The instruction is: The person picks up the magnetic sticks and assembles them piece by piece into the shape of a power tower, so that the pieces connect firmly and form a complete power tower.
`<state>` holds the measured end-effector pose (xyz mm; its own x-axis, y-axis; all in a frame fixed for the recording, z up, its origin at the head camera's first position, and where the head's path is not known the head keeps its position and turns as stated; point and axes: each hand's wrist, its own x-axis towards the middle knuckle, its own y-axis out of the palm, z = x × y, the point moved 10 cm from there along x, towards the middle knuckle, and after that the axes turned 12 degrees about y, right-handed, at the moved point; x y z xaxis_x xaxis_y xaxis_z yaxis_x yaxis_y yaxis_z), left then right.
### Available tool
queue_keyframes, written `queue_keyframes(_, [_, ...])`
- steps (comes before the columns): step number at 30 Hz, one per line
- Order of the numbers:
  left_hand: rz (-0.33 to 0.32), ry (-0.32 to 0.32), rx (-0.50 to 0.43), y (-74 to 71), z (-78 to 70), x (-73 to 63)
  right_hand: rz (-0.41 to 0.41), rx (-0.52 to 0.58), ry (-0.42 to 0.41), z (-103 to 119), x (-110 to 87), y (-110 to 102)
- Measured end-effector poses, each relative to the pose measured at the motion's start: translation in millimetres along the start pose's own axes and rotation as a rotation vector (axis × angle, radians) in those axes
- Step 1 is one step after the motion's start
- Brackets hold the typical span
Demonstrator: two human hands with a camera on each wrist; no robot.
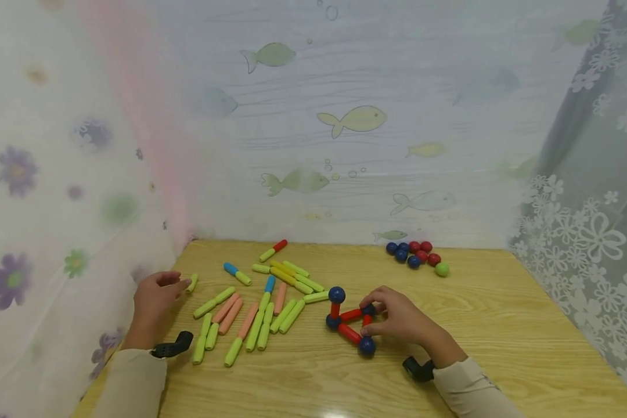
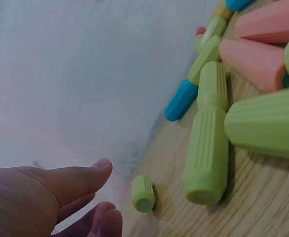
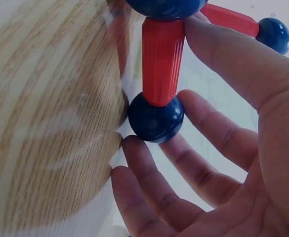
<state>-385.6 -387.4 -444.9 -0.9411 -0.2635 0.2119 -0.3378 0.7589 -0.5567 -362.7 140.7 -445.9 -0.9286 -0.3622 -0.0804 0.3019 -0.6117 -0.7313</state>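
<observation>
On the table stands a magnetic ball-and-rod frame (image 1: 349, 333). Red rods and blue balls make its triangular base, and an upright red rod at the left corner carries another blue ball (image 1: 337, 294). My right hand (image 1: 402, 319) holds the right side, thumb by the near ball and fingers around the far blue ball (image 3: 155, 118). At the table's left edge, my left hand (image 1: 157, 297) has its thumb and fingers apart. Just beyond its fingertips is a short light-green rod (image 2: 143, 193), with a gap between them in the left wrist view.
Many light-green and salmon rods (image 1: 231, 315) lie between the hands, some joined end to end, with yellow, blue and red ones among them. Blue, red and green balls (image 1: 414, 262) cluster at the back right. Patterned curtains (image 1: 355, 191) border the table (image 1: 480, 325).
</observation>
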Motion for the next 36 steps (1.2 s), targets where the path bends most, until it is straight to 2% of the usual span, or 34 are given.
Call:
queue_keyframes(4, [0.006,-0.073,-0.056,3.1,17.6,1.5,0.004,0.009,0.003,-1,0.3,1])
queue_keyframes(8, [0.013,-0.102,-0.07,7.7,26.5,5.0,0.013,0.037,0.015,-2,-0.2,0])
queue_keyframes(13, [0.03,-0.061,-0.037,9.2,25.5,8.8,0.036,0.073,0.02,-2,-0.2,1])
queue_keyframes(20, [0.074,-0.032,0.06,12.1,20.3,12.2,0.042,0.083,0.025,-5,0.3,3])
queue_keyframes(25, [0.167,-0.002,0.105,17.4,17.3,13.8,0.039,0.089,0.038,-8,1.7,4])
queue_keyframes(27, [0.201,0.011,0.092,20.9,14.5,13.2,0.037,0.095,0.039,-8,2.3,4])
queue_keyframes(29, [0.209,0.035,0.037,24.8,5.5,12.0,0.033,0.101,0.038,-9,2.4,4])
queue_keyframes(31, [0.215,0.06,-0.029,29.7,-10.6,9.8,0.024,0.103,0.042,-9,2.7,4])
queue_keyframes(34, [0.241,0.139,-0.116,41.9,-49.0,3.7,0.009,0.1,0.05,-9,2.7,3])
queue_keyframes(36, [0.273,0.213,-0.124,51.5,-80.2,-3.4,-0.005,0.094,0.056,-8,2.8,2])
